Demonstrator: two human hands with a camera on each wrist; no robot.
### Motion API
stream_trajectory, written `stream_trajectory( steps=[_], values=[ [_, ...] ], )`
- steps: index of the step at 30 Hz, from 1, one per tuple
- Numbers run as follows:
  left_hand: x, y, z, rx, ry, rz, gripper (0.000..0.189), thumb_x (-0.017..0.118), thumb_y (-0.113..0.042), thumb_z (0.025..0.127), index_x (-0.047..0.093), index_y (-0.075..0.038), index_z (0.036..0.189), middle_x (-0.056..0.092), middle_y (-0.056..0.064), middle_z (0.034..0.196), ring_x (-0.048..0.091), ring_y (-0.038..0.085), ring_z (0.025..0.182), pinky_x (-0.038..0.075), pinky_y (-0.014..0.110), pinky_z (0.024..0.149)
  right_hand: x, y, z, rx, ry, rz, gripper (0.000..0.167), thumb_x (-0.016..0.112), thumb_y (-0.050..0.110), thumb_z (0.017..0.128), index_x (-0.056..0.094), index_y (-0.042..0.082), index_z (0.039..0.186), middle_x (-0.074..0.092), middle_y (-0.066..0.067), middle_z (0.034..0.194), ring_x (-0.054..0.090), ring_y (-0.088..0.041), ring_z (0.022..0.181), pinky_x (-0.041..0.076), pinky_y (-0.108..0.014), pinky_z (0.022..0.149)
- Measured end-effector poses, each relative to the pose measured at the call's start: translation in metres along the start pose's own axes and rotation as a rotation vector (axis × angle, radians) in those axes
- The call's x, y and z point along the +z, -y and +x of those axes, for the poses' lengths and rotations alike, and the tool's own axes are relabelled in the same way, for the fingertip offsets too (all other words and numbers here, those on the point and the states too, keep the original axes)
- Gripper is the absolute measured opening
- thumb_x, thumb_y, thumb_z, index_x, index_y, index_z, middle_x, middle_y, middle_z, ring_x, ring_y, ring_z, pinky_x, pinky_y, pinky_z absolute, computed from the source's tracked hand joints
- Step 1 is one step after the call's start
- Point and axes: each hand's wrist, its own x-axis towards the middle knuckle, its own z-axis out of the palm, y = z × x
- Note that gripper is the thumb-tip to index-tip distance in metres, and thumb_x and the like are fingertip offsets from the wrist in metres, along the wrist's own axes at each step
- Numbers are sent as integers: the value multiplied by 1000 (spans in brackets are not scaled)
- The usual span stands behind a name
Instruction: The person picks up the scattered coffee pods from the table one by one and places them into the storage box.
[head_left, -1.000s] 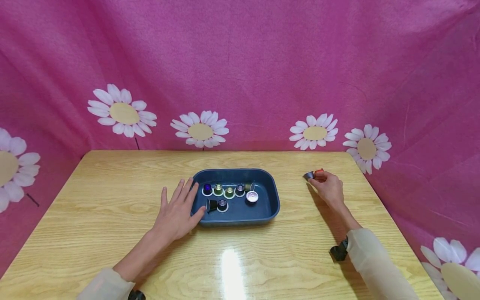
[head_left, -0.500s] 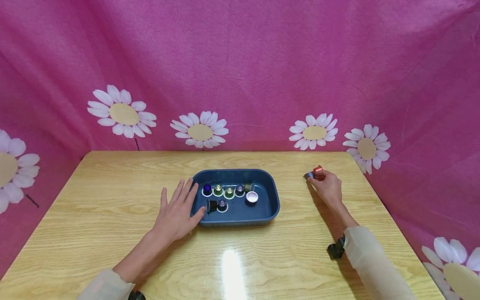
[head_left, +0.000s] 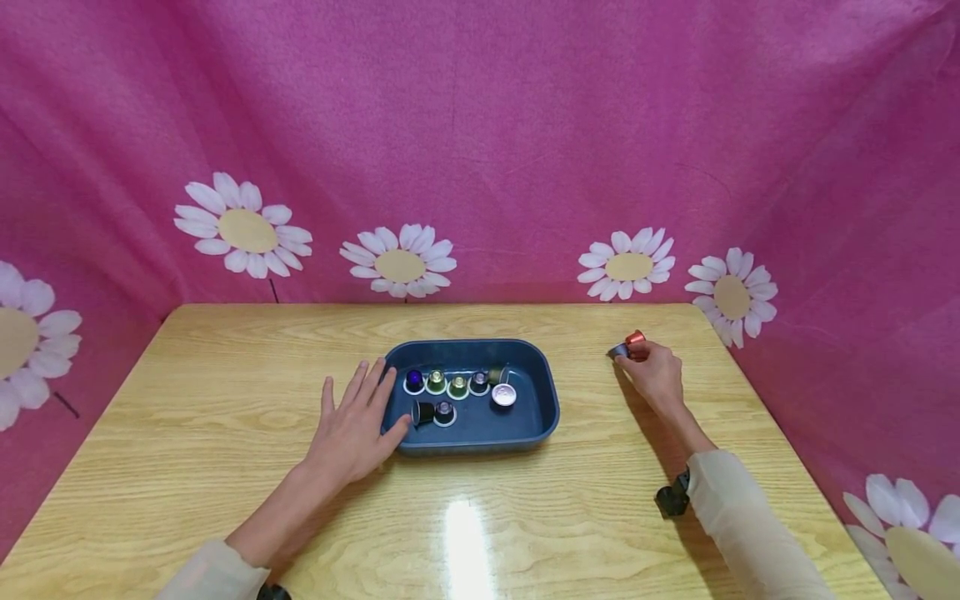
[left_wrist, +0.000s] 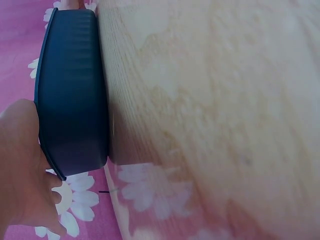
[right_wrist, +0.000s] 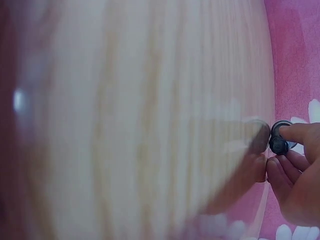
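Note:
My left hand [head_left: 354,427] rests with spread, fairly straight fingers on the left end of a dark blue tray [head_left: 480,444]. In the left wrist view, that hand [left_wrist: 22,165] touches the rim of the tray [left_wrist: 72,95]. At the right of the table, my right hand [head_left: 657,373] pinches a grey-blue coffee capsule [head_left: 618,351], tilted and low over the tabletop. A red coffee capsule [head_left: 636,337] shows just behind the fingers; its lower part is hidden. The right wrist view has the thumb and fingers of the right hand [right_wrist: 297,172] around a dark-looking capsule [right_wrist: 279,145].
Several coffee capsules sit in the tray, among them a blue one [head_left: 415,380], a green one [head_left: 458,385], a black one on its side [head_left: 423,411] and one with its pale lid showing [head_left: 504,395]. A pink flowered curtain [head_left: 480,150] borders the wooden table [head_left: 360,533].
My right hand has shifted slightly left. The red capsule, partly covered by the fingers before, now shows more fully behind them. My left hand and the tray have stayed in place.

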Motion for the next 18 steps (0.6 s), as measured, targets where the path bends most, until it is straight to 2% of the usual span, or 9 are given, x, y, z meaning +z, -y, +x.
stream_trajectory(
  steps=[10, 14, 18],
  values=[
    [-1, -1, -1, 2, -6, -6, 76, 53, -50, 98, 35, -2, 154, 23, 18, 162, 13, 36, 150, 1, 69, 112, -2, 1, 0, -5, 11, -1, 30, 73, 15, 90, 69, -8, 110, 71, -23, 101, 66, -38, 94, 50, -50, 85],
    [0, 0, -1, 2, -5, -10, 76, 53, -49, 98, 34, -2, 155, 22, 18, 162, 12, 36, 150, 0, 68, 112, -6, 4, 0, -27, 32, 12, 31, 72, 16, 91, 69, -7, 112, 71, -21, 99, 67, -34, 89, 53, -37, 72],
    [0, 0, -1, 7, -16, -11, 76, 52, -49, 98, 34, -2, 155, 23, 18, 162, 13, 37, 150, 0, 68, 112, -10, 11, -1, -53, 49, 35, 31, 70, 18, 93, 69, -6, 112, 71, -20, 99, 68, -31, 86, 49, -23, 62]
  ],
)
